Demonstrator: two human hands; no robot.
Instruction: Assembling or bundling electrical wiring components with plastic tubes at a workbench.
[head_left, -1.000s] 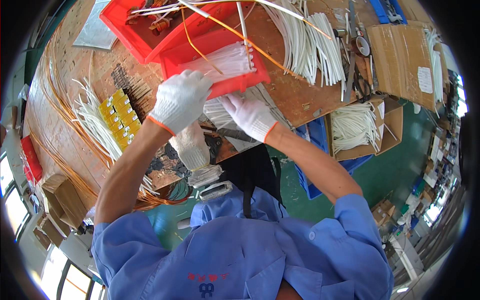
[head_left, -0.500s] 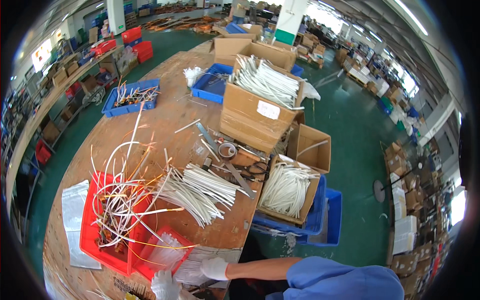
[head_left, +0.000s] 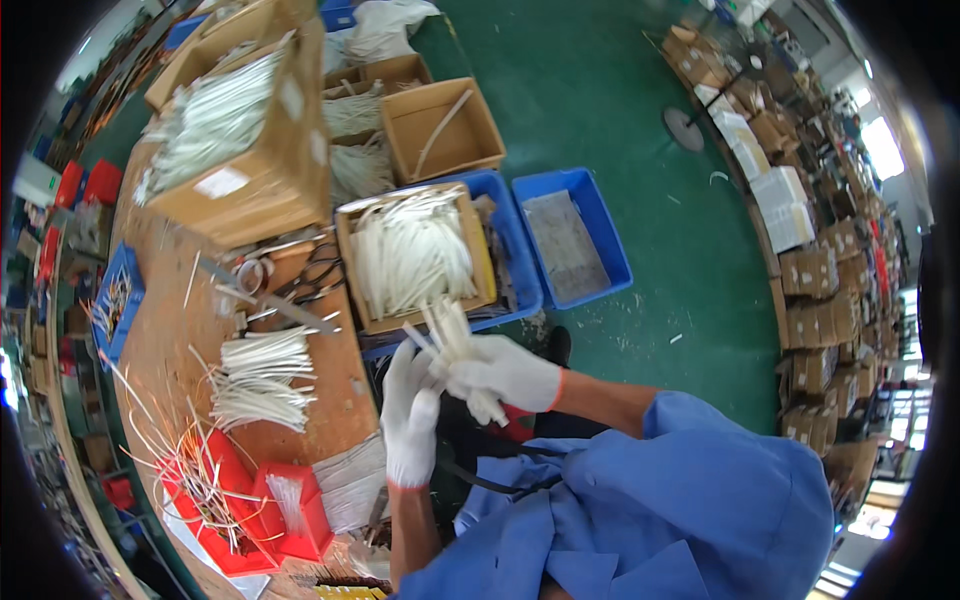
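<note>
My right hand (head_left: 505,372), in a white knitted glove, grips a bundle of thin white tubes (head_left: 450,328) whose ends stick out above and below the fist. Close on its left, my gloved left hand (head_left: 409,415) is raised with fingers stretched up and thumb apart, near the bundle's side. Whether its fingertips touch the tubes is hard to tell. Just beyond the hands, a cardboard box (head_left: 347,262) full of similar white tubes sits in a blue crate (head_left: 527,290). A pile of cut white tubes (head_left: 262,378) lies on the wooden table (head_left: 335,400).
Red bins (head_left: 318,525) at the table's near left hold wired parts and clear tubes. Scissors (head_left: 318,270), a tape roll (head_left: 252,273) and a steel ruler (head_left: 265,297) lie by a tall carton (head_left: 290,165) of tubes. Another blue crate (head_left: 617,255) stands on the floor.
The view has swung right. Both hands have left the table's near edge by the red bins and come up beside the tube box; the right now holds a bundle of white tubes.
</note>
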